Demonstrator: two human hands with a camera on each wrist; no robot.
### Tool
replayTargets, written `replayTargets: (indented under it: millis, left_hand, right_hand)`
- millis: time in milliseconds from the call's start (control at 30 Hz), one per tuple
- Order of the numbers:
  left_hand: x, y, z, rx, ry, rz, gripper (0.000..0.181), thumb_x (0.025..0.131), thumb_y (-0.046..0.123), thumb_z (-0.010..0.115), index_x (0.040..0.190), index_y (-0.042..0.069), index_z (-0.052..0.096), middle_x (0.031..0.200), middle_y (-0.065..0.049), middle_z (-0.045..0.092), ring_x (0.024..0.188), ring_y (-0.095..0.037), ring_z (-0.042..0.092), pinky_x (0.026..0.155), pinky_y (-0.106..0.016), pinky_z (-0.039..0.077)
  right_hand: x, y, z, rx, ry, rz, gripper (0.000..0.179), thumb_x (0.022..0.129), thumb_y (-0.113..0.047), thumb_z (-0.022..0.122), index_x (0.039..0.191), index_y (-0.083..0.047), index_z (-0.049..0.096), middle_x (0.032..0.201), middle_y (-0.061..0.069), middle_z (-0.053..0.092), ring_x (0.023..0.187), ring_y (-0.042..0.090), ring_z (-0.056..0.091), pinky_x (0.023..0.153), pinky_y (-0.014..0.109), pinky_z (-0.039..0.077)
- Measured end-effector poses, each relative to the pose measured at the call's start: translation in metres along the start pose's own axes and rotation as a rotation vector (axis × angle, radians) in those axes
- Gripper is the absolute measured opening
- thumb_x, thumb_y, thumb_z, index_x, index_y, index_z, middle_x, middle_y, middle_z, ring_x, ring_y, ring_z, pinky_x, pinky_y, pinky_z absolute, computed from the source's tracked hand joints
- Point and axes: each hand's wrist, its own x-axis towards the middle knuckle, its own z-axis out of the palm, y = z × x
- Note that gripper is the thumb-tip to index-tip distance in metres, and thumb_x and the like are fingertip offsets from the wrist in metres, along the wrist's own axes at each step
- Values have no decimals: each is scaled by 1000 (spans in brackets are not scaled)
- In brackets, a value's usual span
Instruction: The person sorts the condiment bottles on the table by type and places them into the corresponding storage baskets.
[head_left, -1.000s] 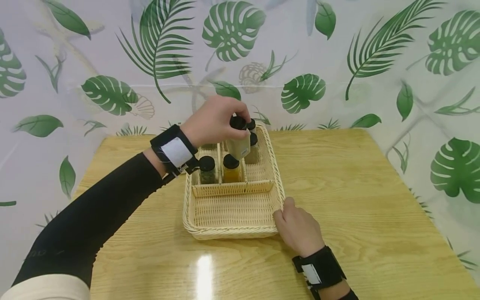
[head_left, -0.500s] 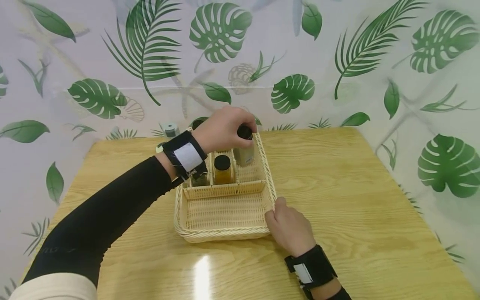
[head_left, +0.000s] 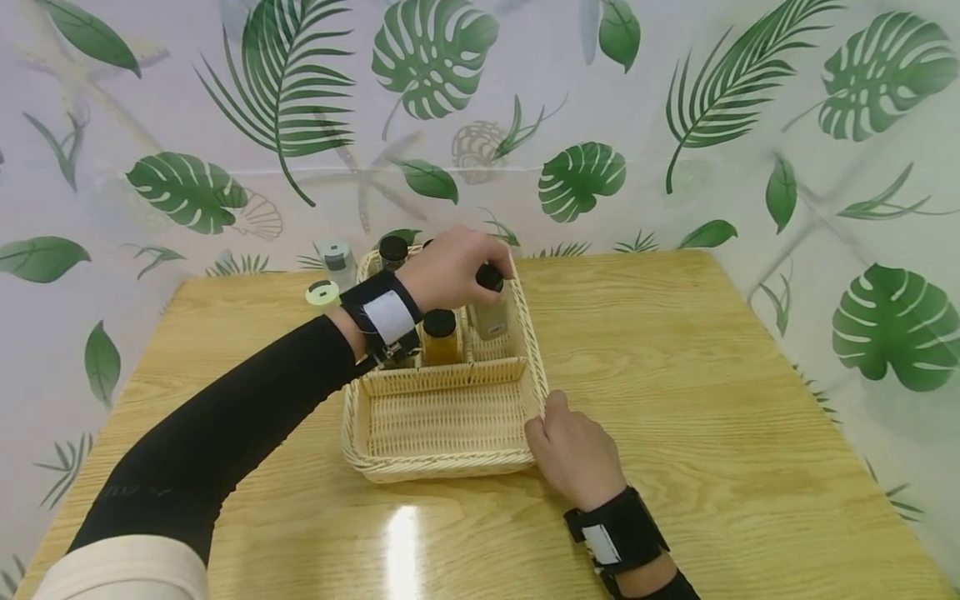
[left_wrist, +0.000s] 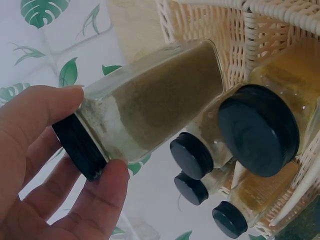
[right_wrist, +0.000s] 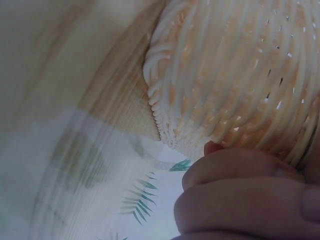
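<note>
My left hand (head_left: pixel 453 265) pinches the black lid of a square glass spice jar (left_wrist: pixel 165 100), with thumb and fingers around the lid in the left wrist view. Greyish-brown powder fills much of the jar. In the head view this jar is low in the back right compartment of a pale wicker basket (head_left: pixel 450 461). An orange-yellow spice jar (head_left: pixel 441 348) stands one compartment to the left. My right hand (head_left: pixel 579 454) grips the basket's right rim near the front corner. Its curled fingers (right_wrist: pixel 235 172) press against the weave in the right wrist view.
More black-lidded jars, one lid (head_left: pixel 393 248) at the back left, stand in the basket, partly hidden by my left arm. Left of the basket are a clear grey-topped container (head_left: pixel 337 257) and a pale green lid (head_left: pixel 322 292). A leaf-patterned backdrop (head_left: pixel 630 100) rises behind the wooden table (head_left: pixel 675 400).
My left hand has lowered the powder jar into the basket's back right compartment, bringing it more upright. The right hand keeps its grip on the rim. The head view has shifted slightly.
</note>
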Motion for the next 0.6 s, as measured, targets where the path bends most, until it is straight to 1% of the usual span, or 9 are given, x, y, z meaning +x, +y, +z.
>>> replayTargets:
  millis: [133,333,467,600]
  left_hand:
    - [2,-3,5,6,-13,5,22,77,19,78,97,14,70,98,3,65,90,-14,58,78,-28,46]
    - [3,-7,10,17,-22,13,22,77,19,78,96,14,70,96,3,65,88,-13,56,78,-29,46]
    - [3,-8,13,30,-34,14,22,77,20,78,97,15,69,97,3,64,90,-14,57,79,-30,46]
    - [4,-8,16,23,-49,6,23,77,19,78,97,15,69,97,3,65,91,-16,58,80,-30,46]
  right_hand:
    - [0,1,-1,9,1,-4,18,94,-23,39,82,-9,38,54,0,36,42,17,35,35,32,27]
    - [-1,1,-1,22,2,-9,17,94,-21,39,82,-9,38,54,-2,33,41,15,31,36,29,22]
    - [-2,0,-1,23,2,-10,17,94,-20,39,82,-9,38,53,-2,31,41,15,28,37,29,20]
    - [-2,0,-2,20,4,-8,17,94,-20,39,81,-8,37,53,-2,31,41,15,28,37,29,20]
